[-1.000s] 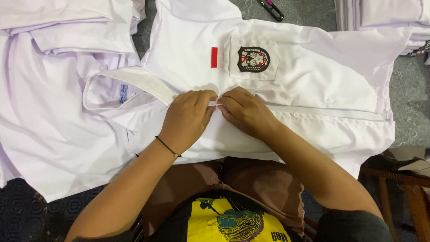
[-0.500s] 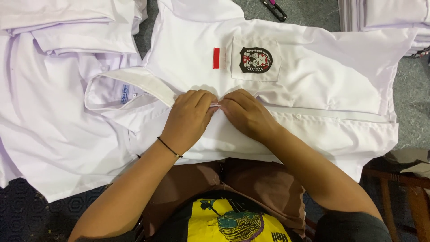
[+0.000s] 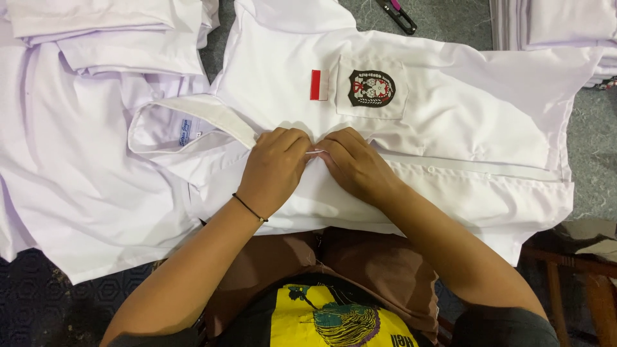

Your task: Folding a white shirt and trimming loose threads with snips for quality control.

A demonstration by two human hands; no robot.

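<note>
A white short-sleeved shirt lies spread across my lap and the floor, collar to the left, with a red-and-white patch and a dark badge on its chest pocket. My left hand and my right hand meet at the shirt's front placket just below the collar. Both pinch the fabric edge there, fingertips touching. A thin black band circles my left wrist.
More white shirts lie spread and folded at the left and top left. A stack of folded white cloth sits top right. Small black snips with a pink handle lie on the grey floor. A wooden stool stands at right.
The view has shifted slightly, so the shirt sits a little lower in frame. Both hands stay together on the placket with only small finger movements.
</note>
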